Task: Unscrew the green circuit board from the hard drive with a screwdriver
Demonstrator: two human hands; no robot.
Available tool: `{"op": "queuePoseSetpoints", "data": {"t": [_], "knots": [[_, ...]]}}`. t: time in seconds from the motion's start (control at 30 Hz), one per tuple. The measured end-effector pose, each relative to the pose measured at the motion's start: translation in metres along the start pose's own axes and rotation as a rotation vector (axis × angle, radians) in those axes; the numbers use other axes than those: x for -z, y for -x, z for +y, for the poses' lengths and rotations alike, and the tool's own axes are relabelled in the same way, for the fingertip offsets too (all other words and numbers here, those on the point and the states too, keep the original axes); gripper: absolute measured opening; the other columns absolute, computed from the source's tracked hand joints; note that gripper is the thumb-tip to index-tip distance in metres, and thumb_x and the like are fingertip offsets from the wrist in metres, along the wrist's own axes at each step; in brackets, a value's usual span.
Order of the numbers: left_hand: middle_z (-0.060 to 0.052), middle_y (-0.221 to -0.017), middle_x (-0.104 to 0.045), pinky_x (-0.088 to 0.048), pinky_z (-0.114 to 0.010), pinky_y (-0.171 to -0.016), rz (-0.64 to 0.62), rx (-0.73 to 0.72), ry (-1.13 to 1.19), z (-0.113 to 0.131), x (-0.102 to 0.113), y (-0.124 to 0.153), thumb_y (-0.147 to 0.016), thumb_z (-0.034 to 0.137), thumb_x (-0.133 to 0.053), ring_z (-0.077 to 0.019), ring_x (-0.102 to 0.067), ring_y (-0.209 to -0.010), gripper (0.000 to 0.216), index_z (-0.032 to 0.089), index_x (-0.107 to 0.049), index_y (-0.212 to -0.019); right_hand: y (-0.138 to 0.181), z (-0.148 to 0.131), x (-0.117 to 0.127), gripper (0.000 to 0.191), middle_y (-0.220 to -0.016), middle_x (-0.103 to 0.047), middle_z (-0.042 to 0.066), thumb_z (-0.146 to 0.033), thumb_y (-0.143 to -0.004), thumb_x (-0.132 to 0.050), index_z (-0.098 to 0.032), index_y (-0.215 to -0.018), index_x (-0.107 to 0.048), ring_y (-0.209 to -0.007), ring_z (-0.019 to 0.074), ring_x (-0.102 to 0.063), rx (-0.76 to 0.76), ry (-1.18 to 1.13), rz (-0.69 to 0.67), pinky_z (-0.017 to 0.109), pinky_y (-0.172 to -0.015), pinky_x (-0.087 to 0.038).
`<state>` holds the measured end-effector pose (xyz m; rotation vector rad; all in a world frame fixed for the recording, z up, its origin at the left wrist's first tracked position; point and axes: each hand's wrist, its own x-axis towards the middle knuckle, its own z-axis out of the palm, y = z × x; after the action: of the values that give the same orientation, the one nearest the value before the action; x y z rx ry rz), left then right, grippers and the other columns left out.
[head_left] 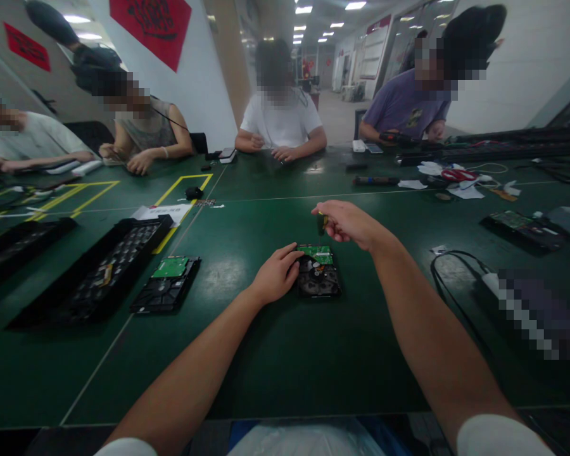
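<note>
A hard drive (319, 282) lies on the green table before me, its green circuit board facing up at the far end. My left hand (278, 272) grips its left edge, fingers reaching over the board's near corner. Above the far right part of the drive, my right hand (349, 223) is closed around a small screwdriver (323, 221) with a yellow and dark handle. The screwdriver's tip is too blurred to make out. To the left, a second hard drive (164, 285) rests on the table with its board up.
Long black trays (99, 272) lie at left beside a paper label (164, 214). At right are another drive (522, 229), a looped black cable (434, 278) and a blurred-out object (541, 316). Crumpled paper (465, 189) lies farther back. Several people sit across the table.
</note>
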<state>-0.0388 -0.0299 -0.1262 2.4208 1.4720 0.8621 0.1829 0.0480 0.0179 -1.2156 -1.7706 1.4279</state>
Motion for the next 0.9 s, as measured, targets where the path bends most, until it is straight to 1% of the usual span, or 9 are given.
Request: {"op": "queuePoseSetpoints", "data": {"t": [0.13,0.23,0.3,0.43,0.53,0.6,0.67,0.8,0.9], "knots": [[-0.013,-0.158,-0.051,-0.045,-0.050,-0.121,-0.003,-0.003,0.001,0.0007,0.0009,0.0000,-0.106,0.028,-0.046,-0.0279,-0.050,-0.145,0.041,0.021,-0.060,-0.143,0.0021,-0.0023,-0.0025,0.034,-0.054,-0.058,-0.001,-0.046,-0.107,-0.046,-0.020,-0.111,-0.067,-0.038,0.0094,-0.048,-0.004,-0.040,-0.089,0.018,-0.033,-0.027],[-0.014,-0.158,-0.051,-0.045,-0.050,-0.121,-0.004,-0.004,-0.001,0.0005,0.0008,-0.0001,-0.105,0.028,-0.046,-0.0280,-0.050,-0.145,0.041,0.021,-0.060,-0.143,0.0015,-0.0005,-0.0033,0.039,-0.053,-0.059,-0.001,-0.051,-0.108,-0.043,-0.019,-0.109,-0.066,-0.038,0.0101,-0.050,0.008,-0.045,-0.143,0.019,-0.033,-0.028],[-0.014,-0.158,-0.051,-0.045,-0.050,-0.121,-0.003,-0.002,-0.001,0.0001,0.0004,-0.0002,-0.105,0.028,-0.046,-0.0281,-0.050,-0.145,0.041,0.020,-0.060,-0.143,0.0003,0.0016,-0.0025,0.041,-0.055,-0.061,0.000,-0.054,-0.107,-0.044,-0.019,-0.105,-0.065,-0.039,0.0100,-0.051,0.016,-0.035,-0.144,0.019,-0.034,-0.029],[-0.013,-0.158,-0.051,-0.044,-0.050,-0.121,0.001,-0.006,0.002,0.0000,0.0003,-0.0004,-0.105,0.027,-0.046,-0.0282,-0.051,-0.145,0.041,0.021,-0.060,-0.143,-0.0017,0.0047,0.0016,0.042,-0.058,-0.061,-0.001,-0.059,-0.102,-0.055,-0.020,-0.089,-0.062,-0.041,0.0087,-0.050,0.063,0.059,-0.045,0.020,-0.036,-0.028],[-0.013,-0.158,-0.052,-0.045,-0.049,-0.121,-0.001,-0.002,0.005,0.0008,0.0007,-0.0008,-0.105,0.027,-0.046,-0.0284,-0.051,-0.144,0.041,0.021,-0.061,-0.143,-0.0028,0.0050,0.0042,0.045,-0.061,-0.061,-0.001,-0.060,-0.098,-0.062,-0.020,-0.078,-0.061,-0.046,0.0086,-0.051,0.116,0.185,0.073,0.022,-0.042,-0.033],[-0.013,-0.158,-0.051,-0.045,-0.049,-0.121,-0.002,0.005,0.007,0.0011,0.0006,-0.0007,-0.105,0.028,-0.046,-0.0285,-0.051,-0.144,0.041,0.021,-0.061,-0.142,-0.0038,0.0051,0.0047,0.045,-0.063,-0.062,0.000,-0.058,-0.097,-0.063,-0.020,-0.075,-0.061,-0.049,0.0091,-0.053,0.128,0.252,0.151,0.023,-0.046,-0.037],[-0.013,-0.158,-0.051,-0.045,-0.049,-0.121,-0.001,0.008,0.011,0.0003,-0.0001,0.0001,-0.106,0.028,-0.046,-0.0284,-0.051,-0.144,0.040,0.021,-0.061,-0.142,-0.0048,0.0052,0.0046,0.042,-0.064,-0.063,0.001,-0.054,-0.099,-0.061,-0.020,-0.075,-0.061,-0.050,0.0098,-0.054,0.112,0.277,0.203,0.024,-0.048,-0.039],[-0.014,-0.157,-0.052,-0.044,-0.050,-0.121,0.006,0.015,0.034,-0.0023,-0.0011,0.0009,-0.105,0.028,-0.048,-0.0283,-0.051,-0.144,0.039,0.021,-0.062,-0.141,-0.0047,0.0048,0.0047,0.037,-0.064,-0.064,0.001,-0.047,-0.101,-0.056,-0.020,-0.077,-0.061,-0.049,0.0103,-0.054,0.095,0.290,0.212,0.025,-0.049,-0.038],[-0.014,-0.153,-0.055,-0.044,-0.050,-0.120,0.068,0.027,0.083,0.0063,0.0078,-0.0037,-0.104,0.029,-0.051,-0.0287,-0.052,-0.143,0.037,0.021,-0.064,-0.138,-0.0033,0.0041,0.0055,0.038,-0.064,-0.063,0.000,-0.047,-0.100,-0.055,-0.020,-0.075,-0.061,-0.049,0.0104,-0.053,0.111,0.314,0.187,0.025,-0.050,-0.038]]}}
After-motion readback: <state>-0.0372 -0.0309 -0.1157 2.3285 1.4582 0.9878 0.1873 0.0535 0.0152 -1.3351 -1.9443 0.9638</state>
